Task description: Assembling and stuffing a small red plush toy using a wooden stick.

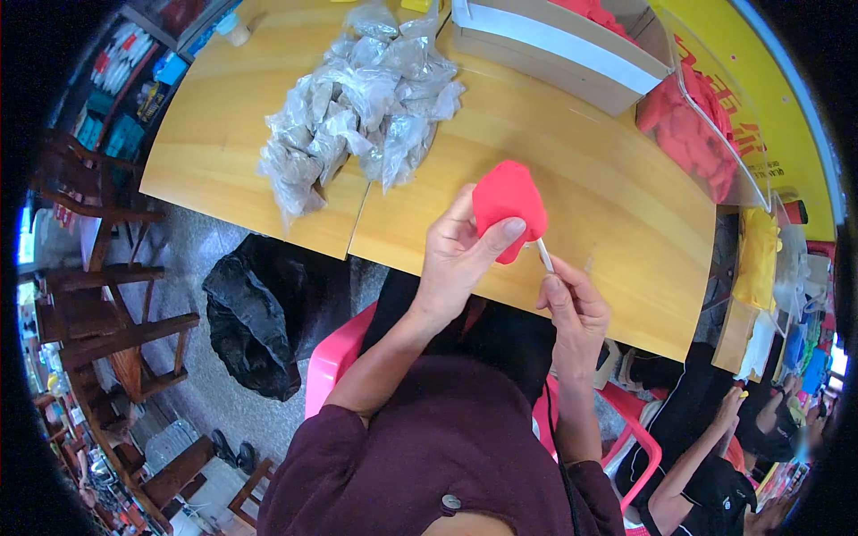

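My left hand (458, 255) grips a small red fabric pouch (509, 201), its thumb pressed across the front. The pouch looks plump and hangs over the near part of the wooden table (617, 277). Below and to the right, my right hand (575, 308) pinches a thin pale stick (545, 256) between thumb and fingers. The stick's upper end meets the lower edge of the pouch; whether it goes inside is hidden. Further off on the table lies a heap of clear plastic bags (362, 98) with greyish-brown contents.
A cardboard box (554, 45) with red cloth pieces stands at the far right, beside a clear bin of red pieces (693, 134). A black bag (255, 313) sits on the floor at left, near wooden chairs (125, 330). Another person (706, 482) works at lower right.
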A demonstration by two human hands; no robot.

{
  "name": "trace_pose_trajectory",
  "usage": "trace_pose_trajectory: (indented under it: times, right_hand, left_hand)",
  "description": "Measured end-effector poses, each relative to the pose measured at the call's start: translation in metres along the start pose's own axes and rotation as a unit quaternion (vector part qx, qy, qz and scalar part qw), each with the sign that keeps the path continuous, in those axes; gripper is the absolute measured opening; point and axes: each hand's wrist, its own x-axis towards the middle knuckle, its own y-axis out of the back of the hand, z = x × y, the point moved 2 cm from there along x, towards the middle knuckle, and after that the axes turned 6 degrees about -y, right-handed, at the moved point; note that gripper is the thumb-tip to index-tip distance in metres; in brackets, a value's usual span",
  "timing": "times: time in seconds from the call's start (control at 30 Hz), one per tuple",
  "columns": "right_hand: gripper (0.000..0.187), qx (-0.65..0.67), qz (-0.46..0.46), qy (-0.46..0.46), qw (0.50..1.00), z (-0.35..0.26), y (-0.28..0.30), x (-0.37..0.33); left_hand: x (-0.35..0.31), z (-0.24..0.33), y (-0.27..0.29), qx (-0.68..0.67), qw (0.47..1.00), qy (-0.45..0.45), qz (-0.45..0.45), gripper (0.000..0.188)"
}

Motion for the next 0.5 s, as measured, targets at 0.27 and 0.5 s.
trace_pose_trajectory:
  times: [0.27,0.5]
  right_hand:
    - [0.023,-0.064,0.008,0.051,0.997,0.000,0.002,0.000]
    - [0.022,0.111,-0.023,-0.088,0.990,0.006,0.000,-0.010]
  left_hand:
    - [0.008,0.005,0.009,-0.018,0.999,0.032,0.036,0.016]
    - [-0.005,-0.002,-0.008,-0.073,0.994,0.014,0.084,0.015]
